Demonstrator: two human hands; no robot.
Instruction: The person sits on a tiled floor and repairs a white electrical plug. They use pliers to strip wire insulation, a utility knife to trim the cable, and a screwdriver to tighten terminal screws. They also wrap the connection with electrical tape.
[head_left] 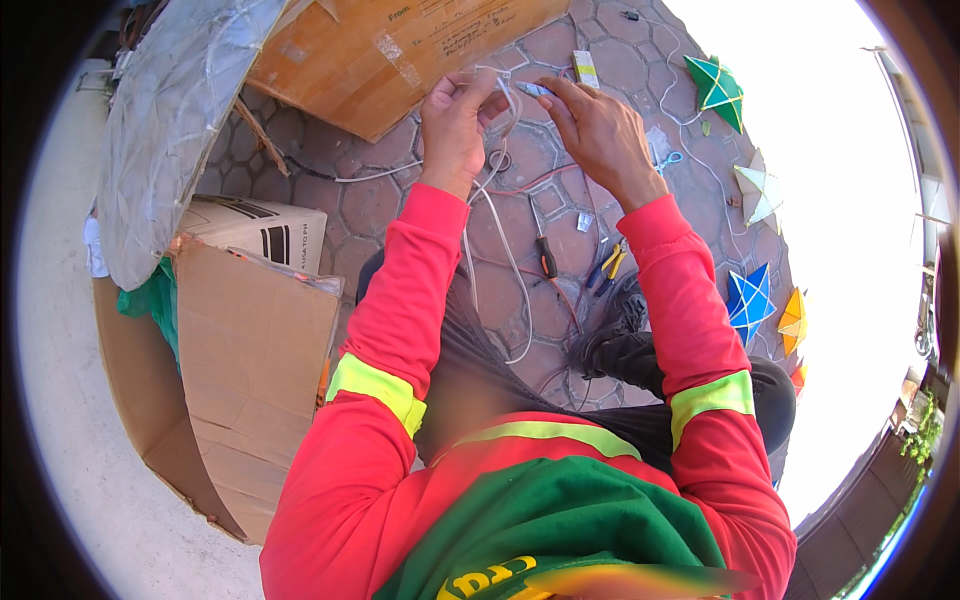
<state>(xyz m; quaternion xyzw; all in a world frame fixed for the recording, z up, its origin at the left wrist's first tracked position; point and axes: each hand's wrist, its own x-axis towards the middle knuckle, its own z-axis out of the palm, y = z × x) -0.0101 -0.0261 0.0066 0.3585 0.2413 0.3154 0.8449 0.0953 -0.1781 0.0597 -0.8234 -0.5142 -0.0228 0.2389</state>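
Green cloth [560,510] lies closest to my camera, with both hands raised beyond it.
I see the left hand [458,125] pinching white cord [511,94] that loops downward; the right hand [598,132] grips a small pale-blue object [533,89], kind unclear. A screwdriver [546,258] and pliers [606,268] lie between the arms.

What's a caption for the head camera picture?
White cable in left hand, small pale object in right hand, star ornaments below.
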